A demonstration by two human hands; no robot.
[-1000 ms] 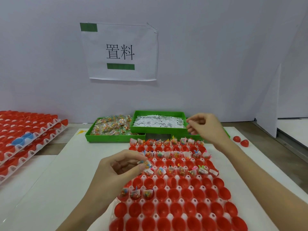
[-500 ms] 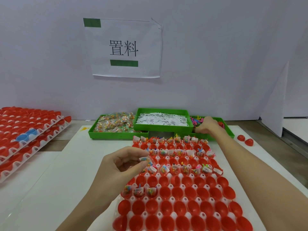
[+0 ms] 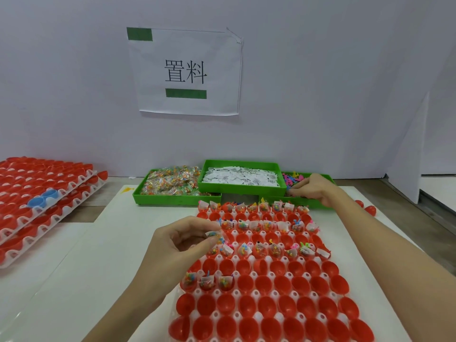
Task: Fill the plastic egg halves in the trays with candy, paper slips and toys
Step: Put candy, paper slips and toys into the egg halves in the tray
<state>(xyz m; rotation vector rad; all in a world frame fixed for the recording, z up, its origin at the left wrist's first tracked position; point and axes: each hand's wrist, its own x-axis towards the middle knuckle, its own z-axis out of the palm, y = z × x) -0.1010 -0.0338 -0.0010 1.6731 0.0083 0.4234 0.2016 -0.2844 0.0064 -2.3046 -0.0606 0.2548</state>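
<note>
Here, a big white plastic tray (image 3: 259,324) full of red plastic egg halves (image 3: 269,304) lies on the white table (image 3: 74,255), with the far rows and three near cups already filled. Behind it, three green plastic bins hold wrapped candy (image 3: 170,181), white paper slips (image 3: 241,176) and small colourful toys (image 3: 293,178). The right hand (image 3: 313,190) reaches into the toy bin with curled fingers, though I cannot tell what it holds, and the left hand (image 3: 182,240) pinches a small candy packet (image 3: 213,235) over the tray's left edge.

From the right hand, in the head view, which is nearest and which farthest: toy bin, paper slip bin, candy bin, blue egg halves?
1. Toy bin, under the right hand.
2. Paper slip bin, middle.
3. Candy bin, further left.
4. Blue egg halves, far left tray.
</note>
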